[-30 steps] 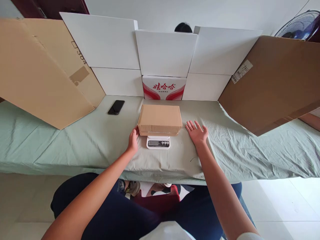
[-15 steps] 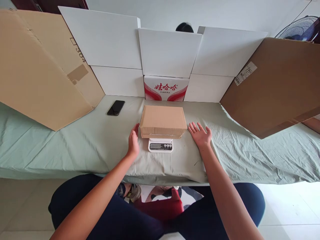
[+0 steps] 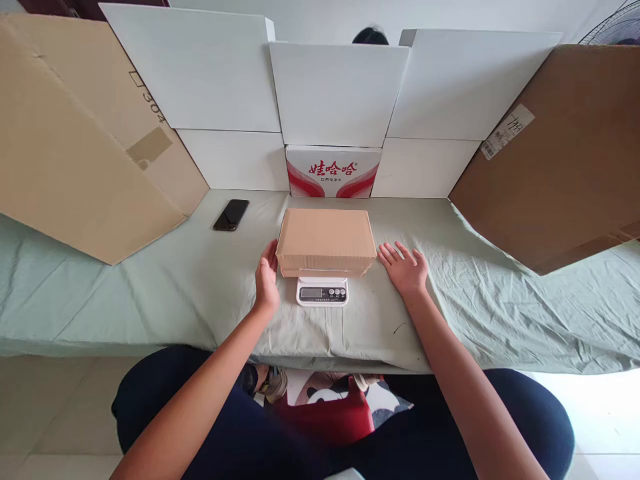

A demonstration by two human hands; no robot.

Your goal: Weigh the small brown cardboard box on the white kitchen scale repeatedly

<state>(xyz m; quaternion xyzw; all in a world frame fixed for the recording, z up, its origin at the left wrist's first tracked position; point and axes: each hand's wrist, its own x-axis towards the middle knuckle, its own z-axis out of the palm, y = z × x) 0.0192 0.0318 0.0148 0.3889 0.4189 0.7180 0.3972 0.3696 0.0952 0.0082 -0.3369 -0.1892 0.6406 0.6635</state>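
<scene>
A closed brown cardboard box (image 3: 326, 232) rests on a white kitchen scale (image 3: 323, 300), whose small display and several buttons face me. The box hides the scale's weighing platform. My left hand (image 3: 267, 277) stands on edge at the box's left side, fingers stretched out; whether it touches the cardboard I cannot tell. To the right of the box lies my right hand (image 3: 406, 267), palm up with its fingers spread, holding nothing. Its fingertips are close to the box's right side.
A black phone (image 3: 231, 215) lies on the green cloth (image 3: 190, 287) at left. White boxes (image 3: 340, 93) and a red-printed carton (image 3: 333, 172) form a wall behind. Large brown cartons stand at the left (image 3: 85, 133) and right (image 3: 565, 160). The top of a person's head (image 3: 371, 35) shows beyond.
The view has shifted slightly. Both hands keep nearly the same places beside the box, and the box stays on the scale.
</scene>
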